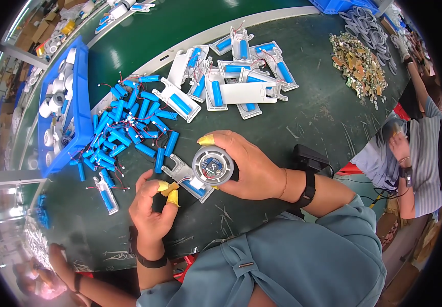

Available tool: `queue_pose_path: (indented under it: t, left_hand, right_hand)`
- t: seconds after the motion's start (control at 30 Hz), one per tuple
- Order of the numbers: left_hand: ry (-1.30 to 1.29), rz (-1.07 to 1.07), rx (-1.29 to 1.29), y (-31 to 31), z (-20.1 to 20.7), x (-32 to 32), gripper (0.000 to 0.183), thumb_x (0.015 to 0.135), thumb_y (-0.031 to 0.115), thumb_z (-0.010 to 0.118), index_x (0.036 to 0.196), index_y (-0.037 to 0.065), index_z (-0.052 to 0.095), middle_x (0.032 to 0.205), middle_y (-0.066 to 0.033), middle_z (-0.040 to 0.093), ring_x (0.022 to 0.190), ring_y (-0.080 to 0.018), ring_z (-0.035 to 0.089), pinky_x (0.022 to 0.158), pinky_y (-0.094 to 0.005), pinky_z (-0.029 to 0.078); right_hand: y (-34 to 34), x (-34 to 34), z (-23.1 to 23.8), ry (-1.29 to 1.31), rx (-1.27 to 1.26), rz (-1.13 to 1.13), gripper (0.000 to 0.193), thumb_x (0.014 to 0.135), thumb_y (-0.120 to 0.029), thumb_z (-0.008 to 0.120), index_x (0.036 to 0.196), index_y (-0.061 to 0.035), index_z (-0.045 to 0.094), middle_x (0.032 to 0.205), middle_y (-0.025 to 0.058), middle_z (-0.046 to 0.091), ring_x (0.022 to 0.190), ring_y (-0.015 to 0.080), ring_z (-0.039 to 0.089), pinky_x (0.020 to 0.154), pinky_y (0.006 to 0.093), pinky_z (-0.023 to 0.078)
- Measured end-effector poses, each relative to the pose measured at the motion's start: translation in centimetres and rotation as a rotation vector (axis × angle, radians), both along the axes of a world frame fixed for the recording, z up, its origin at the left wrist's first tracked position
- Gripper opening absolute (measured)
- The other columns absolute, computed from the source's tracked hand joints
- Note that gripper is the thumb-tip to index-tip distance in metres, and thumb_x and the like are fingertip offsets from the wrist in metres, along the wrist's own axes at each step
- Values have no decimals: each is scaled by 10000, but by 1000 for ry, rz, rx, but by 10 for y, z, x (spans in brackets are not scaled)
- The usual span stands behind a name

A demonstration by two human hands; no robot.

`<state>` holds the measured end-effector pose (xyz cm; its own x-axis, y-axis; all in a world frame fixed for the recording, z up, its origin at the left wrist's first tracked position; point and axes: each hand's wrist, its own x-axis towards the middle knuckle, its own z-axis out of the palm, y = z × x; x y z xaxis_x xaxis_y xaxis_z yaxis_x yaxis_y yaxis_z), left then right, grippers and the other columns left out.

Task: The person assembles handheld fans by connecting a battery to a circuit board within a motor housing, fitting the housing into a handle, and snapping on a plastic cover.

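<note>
My right hand [255,166] grips a round grey-and-white housing [213,180]; its open face shows a small circuit board and wires. Between thumb and forefinger of my left hand [152,212] is a small brownish-yellow piece [170,190], perhaps a circuit board, just left of the housing. Yellow finger covers are on fingers of both hands. Beneath the round housing, partly hidden by it, a white plastic case [181,168] with a blue battery cell lies on the table. Thin wires run near it toward the left fingertips.
Wired blue battery cells [123,128] lie heaped at left, beside a blue crate [84,102] of white parts. Several white cases [246,92] with cells are piled ahead. Small circuit boards [359,66] and grey rings [366,30] lie far right. Another person [415,158] sits at right.
</note>
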<state>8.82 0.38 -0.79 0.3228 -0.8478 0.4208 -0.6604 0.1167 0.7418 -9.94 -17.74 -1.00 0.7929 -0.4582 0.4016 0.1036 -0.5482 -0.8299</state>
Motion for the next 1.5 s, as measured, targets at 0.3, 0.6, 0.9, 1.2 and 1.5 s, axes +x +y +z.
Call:
queue_pose_path:
  t: [0.3, 0.6, 0.9, 1.2, 1.5]
  left_hand:
    - [-47, -23, -12, 0, -1, 3, 467, 682, -66, 664, 1126, 41, 563, 901, -101, 683, 826, -229, 672, 1034, -592, 416]
    - [-50, -31, -17, 3, -3, 4, 500, 686, -61, 673, 1158, 46, 546, 920, -104, 678, 830, -238, 670, 1031, -601, 414]
    - [-33, -43, -30, -1, -4, 1, 483, 708, -39, 709, 1160, 41, 556, 910, -98, 677, 861, -246, 667, 1033, -586, 412]
    - [710, -94, -7, 29, 41, -7, 317, 789, -89, 688, 1098, -22, 658, 1081, -133, 658, 998, -223, 625, 880, -326, 473]
    - [398, 421, -200, 75, 162, 115, 270, 880, 123, 648, 1086, -52, 645, 999, -128, 685, 865, -167, 643, 830, -297, 501]
  right_hand:
    - [0, 0, 0, 13, 26, 9, 749, 674, -12, 805, 1337, -52, 460, 1283, 178, 538, 1173, 375, 546, 988, 410, 451]
    - [1, 0, 0, 7, 14, 7, 738, 678, -12, 802, 1330, -50, 460, 1266, 178, 541, 1149, 373, 556, 975, 407, 458]
    - [-2, -2, -1, 7, 18, 7, 732, 677, -16, 804, 1321, -46, 458, 1252, 177, 541, 1127, 380, 559, 961, 408, 463]
    - [-4, 0, 10, 87, 312, 355, 767, 718, -60, 833, 1381, -48, 448, 1283, 139, 577, 1133, 271, 613, 926, 361, 506]
    - [1, 1, 12, 274, 341, 530, 614, 763, 3, 774, 1321, -37, 520, 1129, 116, 661, 954, 208, 677, 756, 304, 557]
